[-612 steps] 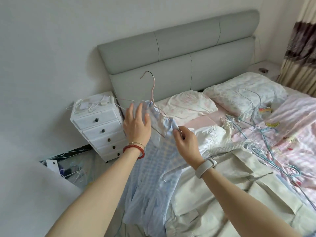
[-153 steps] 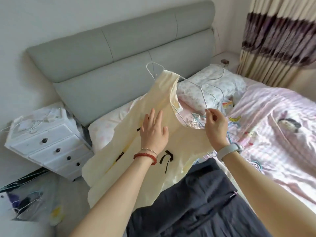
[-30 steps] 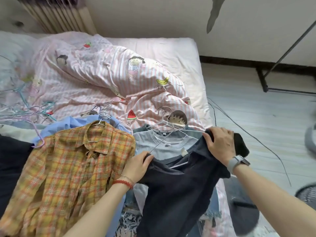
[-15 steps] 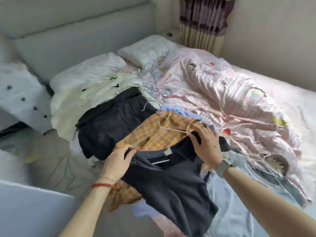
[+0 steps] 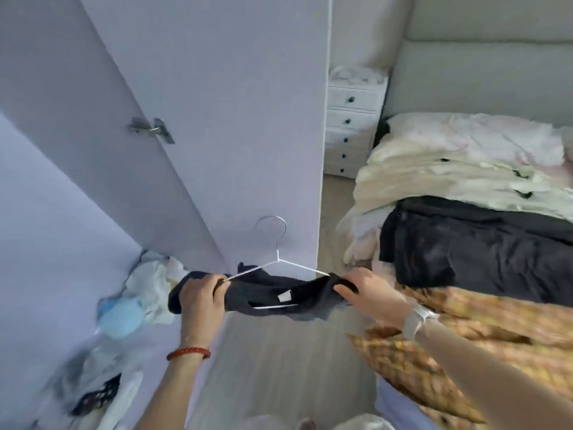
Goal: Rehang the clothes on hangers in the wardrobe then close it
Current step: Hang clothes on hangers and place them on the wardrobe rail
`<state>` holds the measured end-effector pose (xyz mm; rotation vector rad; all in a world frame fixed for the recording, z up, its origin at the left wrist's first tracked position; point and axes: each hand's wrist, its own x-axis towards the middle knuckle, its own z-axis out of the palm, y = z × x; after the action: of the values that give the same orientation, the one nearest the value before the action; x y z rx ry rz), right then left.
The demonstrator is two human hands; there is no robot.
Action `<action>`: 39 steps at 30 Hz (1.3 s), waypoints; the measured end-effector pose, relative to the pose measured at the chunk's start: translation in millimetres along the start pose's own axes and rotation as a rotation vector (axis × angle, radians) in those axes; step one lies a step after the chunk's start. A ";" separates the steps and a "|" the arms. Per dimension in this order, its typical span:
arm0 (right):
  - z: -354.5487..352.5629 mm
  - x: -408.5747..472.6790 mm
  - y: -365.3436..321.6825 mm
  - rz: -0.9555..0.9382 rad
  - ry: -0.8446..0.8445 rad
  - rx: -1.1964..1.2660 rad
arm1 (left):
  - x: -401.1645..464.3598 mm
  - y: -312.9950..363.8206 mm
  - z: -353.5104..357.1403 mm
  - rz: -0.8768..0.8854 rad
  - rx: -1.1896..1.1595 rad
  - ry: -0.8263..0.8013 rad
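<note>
Both hands hold one dark garment (image 5: 279,297) on one white wire hanger (image 5: 277,262), low over the floor between wardrobe and bed. The left hand (image 5: 201,301) clenches the left shoulder, fingers curled round cloth; the right hand (image 5: 369,294) pinches the right shoulder. Just beyond the hook stands the open wardrobe door (image 5: 217,119), a metal hinge (image 5: 152,130) on its inner face. Crumpled clothes (image 5: 145,287) lie at lower left. On the bed (image 5: 465,135) at right are three garments: cream (image 5: 434,175), black (image 5: 465,249), orange plaid (image 5: 465,336). One white drawer chest (image 5: 353,125) stands far.
</note>
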<state>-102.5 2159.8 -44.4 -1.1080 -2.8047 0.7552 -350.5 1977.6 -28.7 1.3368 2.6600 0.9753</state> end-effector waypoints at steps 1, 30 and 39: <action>3.3 15.9 -11.4 -0.055 -0.026 -0.025 | 0.6 -14.8 -11.4 -0.041 0.019 0.040; -72.9 332.4 -352.5 -0.618 0.353 0.590 | 227.9 -3.3 -251.6 -0.179 0.895 0.915; -100.3 403.5 -452.7 -0.524 0.313 0.622 | 271.9 -56.4 -301.9 -0.481 1.269 0.737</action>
<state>-670.4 2180.9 189.7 -0.3309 -2.1870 1.1399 -646.7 1992.0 254.8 0.0927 4.0493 -0.5644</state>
